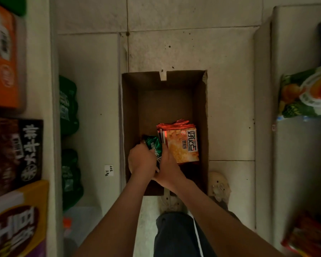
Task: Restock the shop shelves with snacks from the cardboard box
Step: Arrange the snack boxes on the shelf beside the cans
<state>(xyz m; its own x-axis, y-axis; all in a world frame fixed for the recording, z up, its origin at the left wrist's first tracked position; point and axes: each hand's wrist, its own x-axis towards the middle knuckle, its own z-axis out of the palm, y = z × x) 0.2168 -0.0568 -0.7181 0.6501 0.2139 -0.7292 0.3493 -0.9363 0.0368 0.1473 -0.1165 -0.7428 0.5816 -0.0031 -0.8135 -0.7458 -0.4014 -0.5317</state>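
- Cardboard box [130, 112] stands open on the tiled floor between two shelf units; its far half is bare.
- Left hand [142, 161] and right hand [168, 168], both inside the near end, are closed on a green snack packet [154, 145].
- Stack of red-orange snack packets [182, 143] sits just right of it.
- Green bags [68, 106] line the left shelf.

Brown cardboard box [130, 108] holds red-orange packets [182, 143] with white lettering and a dark green packet [153, 144]
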